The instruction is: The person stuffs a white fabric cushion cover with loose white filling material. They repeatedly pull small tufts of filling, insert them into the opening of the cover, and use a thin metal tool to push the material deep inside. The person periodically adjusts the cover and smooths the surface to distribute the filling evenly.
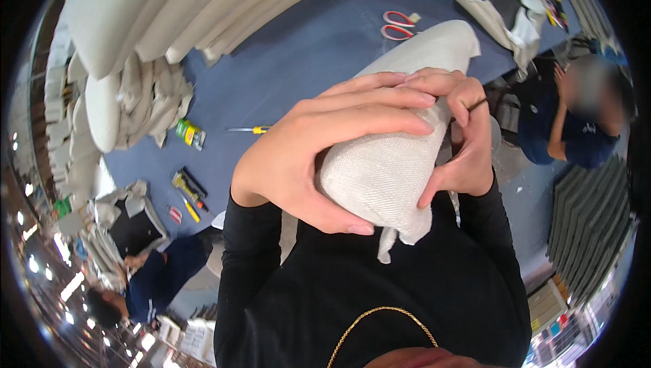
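Observation:
A padded panel covered in light beige woven fabric is held up in front of my chest. Its near end is rounded, with loose fabric tails hanging down, and its far end extends over the table. My left hand wraps the near end, fingers across the top and thumb underneath. My right hand closes on the right side with bent fingers and the thumb on the fabric edge. Beyond the panel lie red-handled scissors. A screwdriver with a yellow handle lies left of my left hand.
Beige padded panels are stacked on the blue table. A green-yellow container and a black-yellow tool lie at left. Co-workers sit at lower left and right. Grey panels stand stacked at right.

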The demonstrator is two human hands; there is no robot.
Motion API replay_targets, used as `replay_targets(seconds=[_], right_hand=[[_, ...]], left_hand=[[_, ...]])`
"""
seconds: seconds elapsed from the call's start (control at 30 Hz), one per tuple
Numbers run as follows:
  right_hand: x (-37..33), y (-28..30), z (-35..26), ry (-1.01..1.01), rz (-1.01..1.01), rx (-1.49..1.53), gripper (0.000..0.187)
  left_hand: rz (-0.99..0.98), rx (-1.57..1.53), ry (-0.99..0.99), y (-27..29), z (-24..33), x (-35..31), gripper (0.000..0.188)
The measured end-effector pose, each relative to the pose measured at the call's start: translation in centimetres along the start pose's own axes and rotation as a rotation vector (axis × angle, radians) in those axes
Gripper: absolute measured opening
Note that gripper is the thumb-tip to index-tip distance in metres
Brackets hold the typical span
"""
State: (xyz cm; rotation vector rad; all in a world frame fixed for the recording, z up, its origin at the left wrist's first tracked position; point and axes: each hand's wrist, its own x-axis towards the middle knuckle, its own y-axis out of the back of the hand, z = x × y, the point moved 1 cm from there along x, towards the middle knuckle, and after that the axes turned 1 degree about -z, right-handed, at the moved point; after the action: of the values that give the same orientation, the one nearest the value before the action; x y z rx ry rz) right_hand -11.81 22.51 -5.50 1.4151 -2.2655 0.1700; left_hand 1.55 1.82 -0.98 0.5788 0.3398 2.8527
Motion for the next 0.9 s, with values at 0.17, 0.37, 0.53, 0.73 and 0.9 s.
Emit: replay_targets(seconds=[0.17, 0.37, 0.53, 0.73, 0.9], right_hand=[[2.1, -3.2, 1.0, 0.011, 0.083, 0.109, 0.096], [3.8, -5.3, 2.0, 0.059, 0.107, 0.022, 0.091], [5.1, -4.9, 1.2, 0.031, 0.001, -0.049, 0.084], [4.6, -4.4, 1.6, 0.003, -0.036, 0.053, 0.088], [4.1, -4.3, 2.0, 0.001, -0.032, 0.153, 0.088]], left_hand=[[0.2, -0.037, 0.034, 0.9, 0.9, -3.4, 0.094], [0.53, 0.349, 0.675, -1.5, 8.8, -2.6, 0.091], [0.681, 0.389, 0.666, -2.1, 8.7, -3.2, 0.084], [0.731, 0.355, 0.667, -3.4, 8.9, -3.2, 0.081], [0.777, 0.285, 0.402, -4.8, 6.7, -4.7, 0.081]])
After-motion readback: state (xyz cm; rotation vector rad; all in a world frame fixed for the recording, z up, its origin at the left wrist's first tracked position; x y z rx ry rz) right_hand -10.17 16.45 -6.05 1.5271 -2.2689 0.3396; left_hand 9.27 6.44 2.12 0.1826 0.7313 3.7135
